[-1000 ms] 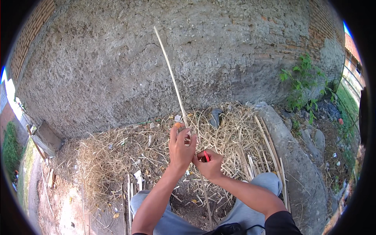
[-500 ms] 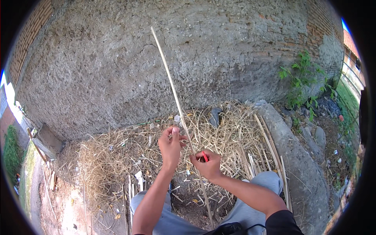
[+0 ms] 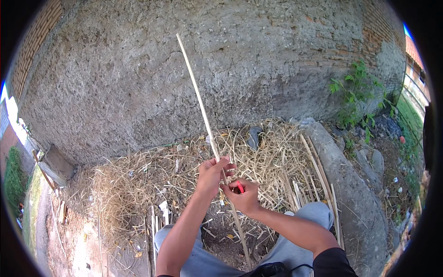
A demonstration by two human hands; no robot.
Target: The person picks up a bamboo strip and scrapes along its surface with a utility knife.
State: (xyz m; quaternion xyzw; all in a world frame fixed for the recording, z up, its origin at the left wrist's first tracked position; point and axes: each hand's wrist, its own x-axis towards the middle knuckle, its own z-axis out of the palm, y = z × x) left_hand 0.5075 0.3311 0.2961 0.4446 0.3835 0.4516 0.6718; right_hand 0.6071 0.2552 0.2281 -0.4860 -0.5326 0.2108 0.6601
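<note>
A long, pale bamboo strip [image 3: 195,87] slants from up against the wall, down through both hands, to between my knees. Closed around its middle is my left hand [image 3: 210,179], thumb lying along the strip. Just below and to the right, my right hand [image 3: 245,199] is closed too, with its fingers against the strip. A small red-handled tool [image 3: 240,187] sticks out of that right fist; its blade or tip, if any, is hidden by the fingers.
Thin curled shavings [image 3: 272,161] cover the ground before me. More cut strips [image 3: 318,161] lie by my right knee, others by my left. A rough wall [image 3: 138,83] rises ahead; a stone ledge [image 3: 346,184] and a green plant [image 3: 357,92] stand at right.
My left hand has moved right and closed on the strip, from which it was apart, fingers raised. The strip's upper end has shifted slightly left. My right hand has hardly moved.
</note>
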